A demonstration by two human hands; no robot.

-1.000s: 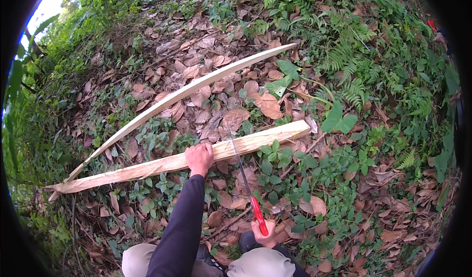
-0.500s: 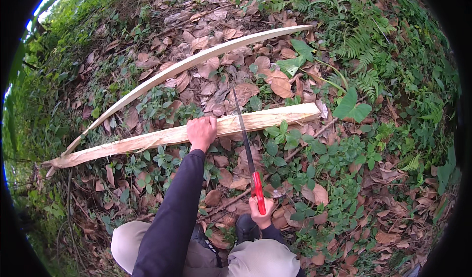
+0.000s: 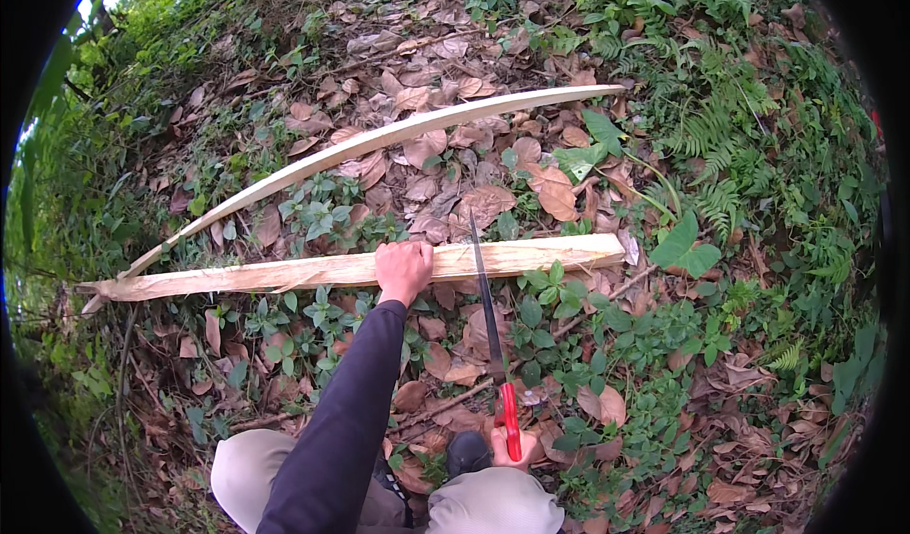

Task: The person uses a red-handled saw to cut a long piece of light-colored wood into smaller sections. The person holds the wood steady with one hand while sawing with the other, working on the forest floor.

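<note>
A long, rough-split piece of pale timber (image 3: 542, 253) lies crosswise in front of me. My left hand (image 3: 404, 271) is closed over it, just left of the saw, with the fingers wrapped round its far edge. Low in the view, my right hand (image 3: 527, 448) grips the red handle of a handsaw (image 3: 493, 337). The saw's dark, narrow blade lies across the timber, its tip showing a little beyond the far edge. Whether the teeth have bitten into the wood cannot be made out.
Behind the timber a thin, bowed strip of pale wood (image 3: 374, 138) curves away, meeting it at the far left. Dry brown leaves (image 3: 557, 193), low green plants and ferns (image 3: 720, 145) cover the ground. My bent knees (image 3: 495, 504) and a dark shoe (image 3: 468, 454) are close below.
My right hand has drawn the saw back toward me, so less blade reaches past the timber. The left hand keeps its grip. The whole view has shifted slightly.
</note>
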